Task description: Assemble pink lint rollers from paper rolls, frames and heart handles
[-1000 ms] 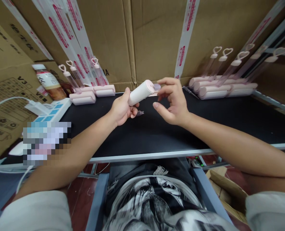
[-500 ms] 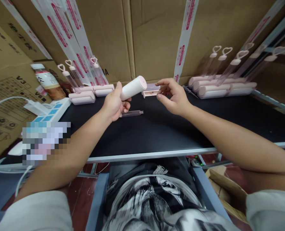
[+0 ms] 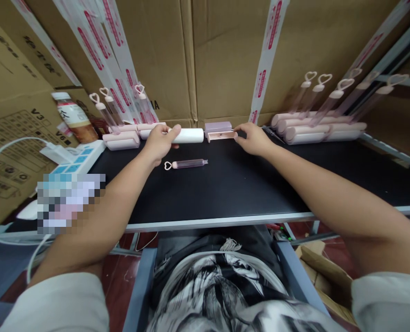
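My left hand [image 3: 160, 142] is closed around the left part of a white cylinder [image 3: 193, 135], held level just above the black tabletop. My right hand [image 3: 255, 139] has thumb and fingers pinched at the right end of a small pink trough-shaped piece [image 3: 220, 135]. Right behind that piece is a translucent lilac block [image 3: 217, 127]. Nearer to me, a clear pinkish tube with a heart-shaped handle [image 3: 187, 164] lies on the table, apart from both hands.
Pink-and-white cylinders with upright heart-handled tubes stand at the left [image 3: 121, 139] and right [image 3: 329, 131]. A drink bottle [image 3: 75, 117] and a power strip [image 3: 75, 161] with cables are at the left. Cardboard [image 3: 222, 60] walls the back; a metal edge [image 3: 222, 223] runs along the front.
My left hand has lowered the white cylinder and turned it from tilted to level, uncovering the tube's heart handle. My right hand has come down onto the pink piece's end.
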The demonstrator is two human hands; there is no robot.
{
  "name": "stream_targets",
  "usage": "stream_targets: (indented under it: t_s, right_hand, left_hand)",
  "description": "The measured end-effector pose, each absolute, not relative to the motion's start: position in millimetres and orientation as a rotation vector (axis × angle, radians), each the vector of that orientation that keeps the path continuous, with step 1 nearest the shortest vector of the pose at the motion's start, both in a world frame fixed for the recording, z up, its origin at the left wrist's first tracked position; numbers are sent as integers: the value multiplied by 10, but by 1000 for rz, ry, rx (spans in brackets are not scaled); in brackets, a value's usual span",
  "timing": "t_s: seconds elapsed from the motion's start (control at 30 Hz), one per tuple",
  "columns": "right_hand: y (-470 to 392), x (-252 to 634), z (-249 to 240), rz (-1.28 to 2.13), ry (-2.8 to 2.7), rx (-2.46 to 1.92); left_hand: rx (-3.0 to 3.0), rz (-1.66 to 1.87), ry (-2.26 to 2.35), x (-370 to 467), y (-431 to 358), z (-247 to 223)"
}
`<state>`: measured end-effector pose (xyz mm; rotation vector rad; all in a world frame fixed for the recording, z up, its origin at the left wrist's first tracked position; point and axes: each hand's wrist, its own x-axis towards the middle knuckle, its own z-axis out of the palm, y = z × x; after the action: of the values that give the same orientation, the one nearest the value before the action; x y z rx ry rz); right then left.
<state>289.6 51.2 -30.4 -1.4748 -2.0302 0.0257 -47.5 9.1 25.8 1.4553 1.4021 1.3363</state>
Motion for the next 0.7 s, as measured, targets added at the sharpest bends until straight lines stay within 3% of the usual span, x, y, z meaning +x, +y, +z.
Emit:
stream_targets:
  t_s: [0.33,0.7]
  right_hand:
    - [463,2840,-329,159,-2200,-1705]
    - [454,2812,-307,98,-2188,-1806]
  left_hand:
    - [1756,839,1708,-708,351,27]
    - [2163,602,1725,-727,367,17]
